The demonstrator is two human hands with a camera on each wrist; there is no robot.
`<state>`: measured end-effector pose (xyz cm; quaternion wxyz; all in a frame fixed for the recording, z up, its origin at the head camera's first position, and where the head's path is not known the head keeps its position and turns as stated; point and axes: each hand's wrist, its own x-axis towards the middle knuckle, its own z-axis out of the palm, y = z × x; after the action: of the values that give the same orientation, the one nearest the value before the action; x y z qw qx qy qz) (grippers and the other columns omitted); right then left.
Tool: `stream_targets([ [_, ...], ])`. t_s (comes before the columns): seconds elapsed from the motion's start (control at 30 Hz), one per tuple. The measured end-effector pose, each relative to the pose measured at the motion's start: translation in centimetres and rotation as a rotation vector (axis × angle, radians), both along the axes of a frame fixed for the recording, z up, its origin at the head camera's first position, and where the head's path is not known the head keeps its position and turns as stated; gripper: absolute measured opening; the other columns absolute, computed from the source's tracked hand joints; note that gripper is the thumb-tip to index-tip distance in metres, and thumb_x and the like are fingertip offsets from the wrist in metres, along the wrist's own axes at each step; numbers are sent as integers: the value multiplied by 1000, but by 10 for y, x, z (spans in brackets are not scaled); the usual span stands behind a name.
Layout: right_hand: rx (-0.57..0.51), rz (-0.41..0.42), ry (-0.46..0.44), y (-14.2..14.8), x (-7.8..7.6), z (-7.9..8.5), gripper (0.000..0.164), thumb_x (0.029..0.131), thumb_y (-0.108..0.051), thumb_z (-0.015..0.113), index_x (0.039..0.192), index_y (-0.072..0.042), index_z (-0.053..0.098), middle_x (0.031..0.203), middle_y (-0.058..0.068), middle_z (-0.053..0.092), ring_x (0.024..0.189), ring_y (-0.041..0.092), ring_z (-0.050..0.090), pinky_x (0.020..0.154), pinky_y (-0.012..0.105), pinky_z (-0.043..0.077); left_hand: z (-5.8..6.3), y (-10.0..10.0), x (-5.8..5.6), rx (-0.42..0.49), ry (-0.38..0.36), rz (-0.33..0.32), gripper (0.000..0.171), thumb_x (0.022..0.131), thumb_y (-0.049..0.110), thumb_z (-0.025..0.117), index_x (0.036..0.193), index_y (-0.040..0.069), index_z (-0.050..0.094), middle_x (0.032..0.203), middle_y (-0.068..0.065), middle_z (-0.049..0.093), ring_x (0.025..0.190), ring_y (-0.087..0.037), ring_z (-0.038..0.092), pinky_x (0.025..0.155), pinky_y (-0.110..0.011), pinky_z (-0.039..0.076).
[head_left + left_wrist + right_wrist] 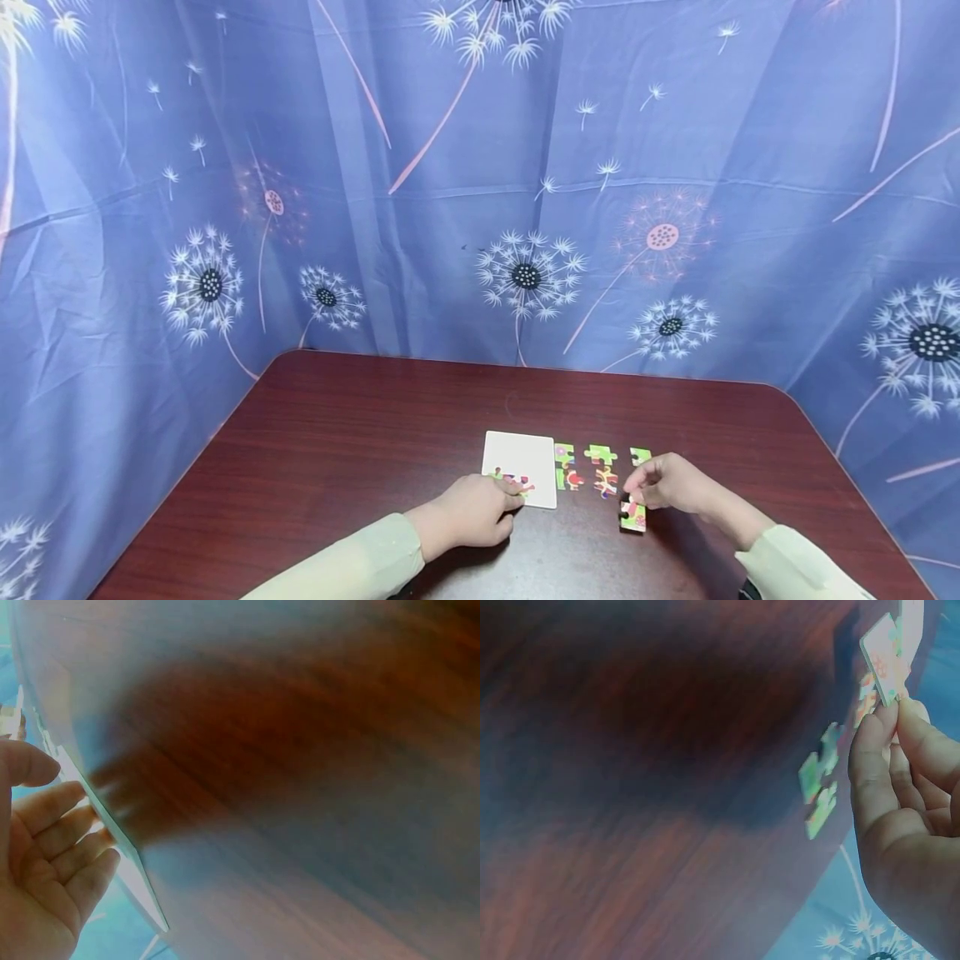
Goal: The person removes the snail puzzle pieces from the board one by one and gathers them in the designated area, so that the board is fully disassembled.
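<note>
Pinched between the thumb and fingers of your right hand [667,485] is a green-and-pink puzzle piece [633,520], tilted above the table, near and right of the other pieces. Your left hand [472,510] is not gripping: its fingers are loosely extended, thumb apart, and the fingertips rest at the near part of a white board [519,454], partly covering the coloured pieces [513,479] lying there; how many is hidden from view. Right of the board, in the nearer row, you have a red-figured piece [573,479] just beside it and an orange-and-white piece [605,482] farther right. Beyond these, left to right, lie a pink-flowered piece [564,452], a green piece [601,454] and a corner piece [640,456] near your right hand. All stand on a dark red-brown table [360,417]. Past its far edge hangs a blue curtain [442,292] printed with dandelions.
</note>
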<state>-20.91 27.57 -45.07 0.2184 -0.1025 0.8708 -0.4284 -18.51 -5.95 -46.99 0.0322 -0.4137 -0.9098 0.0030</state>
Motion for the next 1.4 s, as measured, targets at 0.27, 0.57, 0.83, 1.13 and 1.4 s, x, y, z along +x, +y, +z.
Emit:
stream_targets([
  [0.27,-64,3,-5,15,4,-8,15,91,5,67,98,19,68,95,18,78,72,3,59,66,24,57,-2,-1,-1,3,-11,3,34,91,26,63,122,21,77,130,10,73,121,-1,67,97,-21,56],
  [0.57,-53,-13,-29,24,5,-7,17,91,3,67,100,18,67,93,14,77,83,9,69,77,37,64,2,-1,1,12,-27,10,34,91,25,63,123,22,77,129,9,73,120,-3,68,97,-23,57],
  [0.83,-59,-7,-58,28,7,-10,18,91,3,67,99,19,66,93,11,77,82,9,69,75,36,63,-1,-2,-1,26,8,-22,34,91,24,62,121,20,77,128,8,74,119,-6,70,95,-24,58],
  [1.13,-61,-17,-63,32,8,-12,18,90,4,68,99,20,66,93,12,77,81,9,69,75,37,64,-1,0,0,6,-2,6,34,90,26,64,122,22,77,129,11,73,120,-1,68,97,-21,56],
  [1.4,-46,-46,-57,31,9,-16,19,89,2,71,98,19,66,87,4,76,81,9,70,77,41,64,-2,0,0,-5,11,8,35,89,27,65,122,23,77,129,11,73,121,0,67,98,-19,55],
])
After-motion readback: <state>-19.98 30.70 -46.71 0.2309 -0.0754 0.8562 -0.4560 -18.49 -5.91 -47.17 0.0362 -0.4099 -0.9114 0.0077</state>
